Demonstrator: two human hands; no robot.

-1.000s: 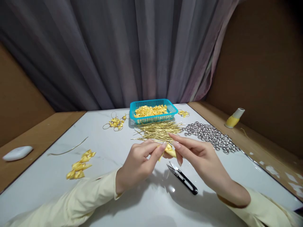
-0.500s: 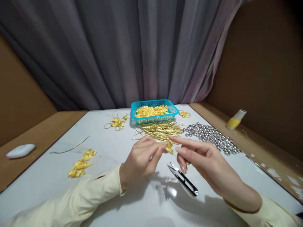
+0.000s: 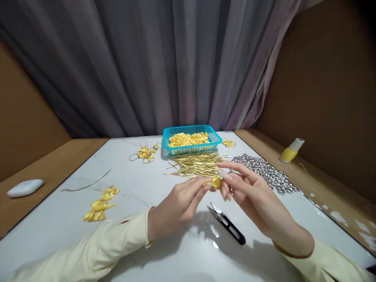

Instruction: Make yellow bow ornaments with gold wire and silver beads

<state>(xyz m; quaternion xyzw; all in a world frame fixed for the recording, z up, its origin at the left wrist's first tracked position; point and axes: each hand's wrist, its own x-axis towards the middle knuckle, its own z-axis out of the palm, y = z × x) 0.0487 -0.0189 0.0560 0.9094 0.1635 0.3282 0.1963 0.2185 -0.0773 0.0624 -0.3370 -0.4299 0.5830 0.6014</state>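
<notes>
While the left hand [image 3: 179, 201] pinches yellow ribbon [image 3: 216, 182], right hand [image 3: 257, 196] just beside, half-curled, grip unclear

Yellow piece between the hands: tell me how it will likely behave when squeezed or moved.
The yellow piece is probably light, being small beside the hands and apparently thin. It may crumple under pressure, since the similar pieces on the table look folded and creased. Their satin-like sheen suggests it could be a little slippery.
</notes>
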